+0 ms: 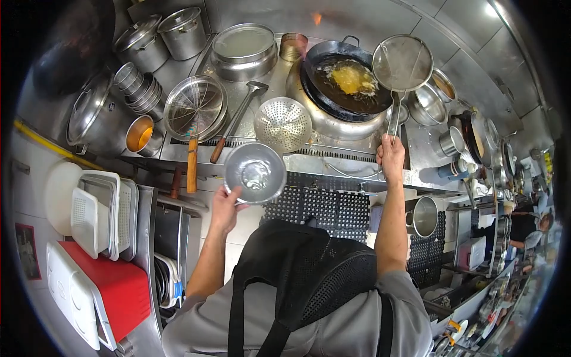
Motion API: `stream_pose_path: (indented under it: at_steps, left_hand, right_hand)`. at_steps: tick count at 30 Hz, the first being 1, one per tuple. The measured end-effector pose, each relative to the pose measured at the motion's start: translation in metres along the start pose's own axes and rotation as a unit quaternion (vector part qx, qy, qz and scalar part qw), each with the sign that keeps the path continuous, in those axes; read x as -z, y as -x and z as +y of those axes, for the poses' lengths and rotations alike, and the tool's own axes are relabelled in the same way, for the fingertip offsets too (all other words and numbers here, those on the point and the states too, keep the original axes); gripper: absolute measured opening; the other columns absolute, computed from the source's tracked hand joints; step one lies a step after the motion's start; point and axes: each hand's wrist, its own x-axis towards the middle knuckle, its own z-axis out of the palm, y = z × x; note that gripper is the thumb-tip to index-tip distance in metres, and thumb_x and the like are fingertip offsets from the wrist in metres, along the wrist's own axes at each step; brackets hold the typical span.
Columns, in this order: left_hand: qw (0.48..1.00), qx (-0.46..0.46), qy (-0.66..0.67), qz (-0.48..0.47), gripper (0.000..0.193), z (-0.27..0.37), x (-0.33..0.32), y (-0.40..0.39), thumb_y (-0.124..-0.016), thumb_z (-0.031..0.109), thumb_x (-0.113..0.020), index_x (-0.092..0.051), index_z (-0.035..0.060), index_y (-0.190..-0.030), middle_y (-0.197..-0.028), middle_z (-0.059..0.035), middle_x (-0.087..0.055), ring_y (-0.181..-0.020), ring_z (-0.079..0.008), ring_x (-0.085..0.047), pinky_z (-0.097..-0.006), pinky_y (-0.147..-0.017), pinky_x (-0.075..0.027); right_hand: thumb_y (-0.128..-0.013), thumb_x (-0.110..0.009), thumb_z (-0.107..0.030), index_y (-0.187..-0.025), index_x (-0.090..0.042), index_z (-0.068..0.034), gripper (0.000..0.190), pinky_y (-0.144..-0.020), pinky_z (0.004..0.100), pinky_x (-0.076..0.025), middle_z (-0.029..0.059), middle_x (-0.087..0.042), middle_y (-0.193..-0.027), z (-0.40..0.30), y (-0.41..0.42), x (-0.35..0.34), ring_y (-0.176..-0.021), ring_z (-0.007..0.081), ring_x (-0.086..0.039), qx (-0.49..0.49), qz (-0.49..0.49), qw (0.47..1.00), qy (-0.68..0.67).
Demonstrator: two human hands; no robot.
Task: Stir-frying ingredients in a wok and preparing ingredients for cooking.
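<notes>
My left hand grips the rim of a metal bowl, held in front of the stove edge, its inside facing up. My right hand is closed around the handle of a round fine-mesh strainer, raised beside the wok. In the dark wok, a yellow mass of food bubbles in oil. A perforated metal skimmer lies on the stove just beyond the bowl. To its left rest a wok spatula and a wooden-handled wire strainer set over a round vessel.
Lidded steel pots and stacked metal cups stand on the left. Steel bowls sit right of the wok. A red cooler box is at lower left. A person is visible far right. A rubber mat covers the floor.
</notes>
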Motion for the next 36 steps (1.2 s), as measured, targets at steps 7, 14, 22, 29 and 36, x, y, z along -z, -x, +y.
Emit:
stream_pose_path:
  at_steps: [7,14,22,29,36]
  left_hand:
    - [0.998,0.029,-0.004,-0.054,0.018,-0.011,-0.002,0.005,-0.095,0.019,-0.064,-0.052,0.0074,-0.101,-0.093,-0.0042,-0.061,-0.079,-0.0133,-0.064,-0.0322,-0.066,-0.06]
    - [0.997,0.011,0.003,-0.081,0.024,-0.004,0.005,0.002,-0.096,0.019,-0.064,-0.053,0.0036,-0.11,-0.101,-0.0064,-0.064,-0.084,-0.0145,-0.066,-0.0293,-0.065,-0.06]
    - [0.954,0.079,-0.171,-0.232,0.024,-0.028,-0.044,-0.018,-0.096,0.018,-0.063,-0.052,0.0037,-0.111,-0.104,-0.0075,-0.062,-0.087,-0.0154,-0.064,-0.0337,-0.068,-0.059]
    - [0.744,0.207,-0.356,-0.526,0.027,-0.123,-0.139,0.003,-0.096,0.014,-0.062,-0.053,0.0044,-0.119,-0.109,-0.0086,-0.064,-0.086,-0.0184,-0.066,-0.0317,-0.063,-0.058]
    - [0.589,0.264,-0.307,-0.699,0.037,-0.259,-0.197,0.158,-0.095,0.033,-0.063,-0.056,0.0117,-0.125,-0.119,-0.0027,-0.061,-0.097,-0.0179,-0.064,-0.0363,-0.073,-0.057]
  right_hand:
    - [-0.102,-0.056,-0.028,-0.092,-0.05,-0.008,0.023,-0.039,0.021,-0.031,-0.0045,-0.04,-0.059,0.003,0.027,-0.009,-0.046,0.005,-0.035,-0.058,-0.007,0.987,-0.148]
    - [-0.101,-0.056,-0.024,-0.09,-0.05,-0.01,0.019,-0.038,0.0208,-0.029,-0.0054,-0.039,-0.059,-0.01,0.059,-0.009,-0.044,0.005,-0.035,-0.088,0.011,0.976,-0.198]
    - [-0.1,-0.056,-0.026,-0.079,-0.051,-0.017,0.023,-0.037,0.0203,-0.026,-0.0119,-0.032,-0.052,-0.026,0.138,0.013,-0.04,0.0029,-0.031,-0.173,-0.054,0.825,-0.536]
    - [-0.101,-0.057,-0.018,-0.089,-0.051,-0.004,0.02,-0.035,0.0201,-0.027,-0.0058,-0.039,-0.056,-0.059,0.27,0.057,-0.042,0.0034,-0.036,-0.158,-0.002,0.823,-0.546]
    - [-0.097,-0.062,-0.016,-0.085,-0.052,-0.005,0.019,-0.035,0.0208,-0.029,-0.0044,-0.042,-0.056,-0.056,0.406,0.081,-0.042,0.0046,-0.039,-0.099,0.09,0.835,-0.533]
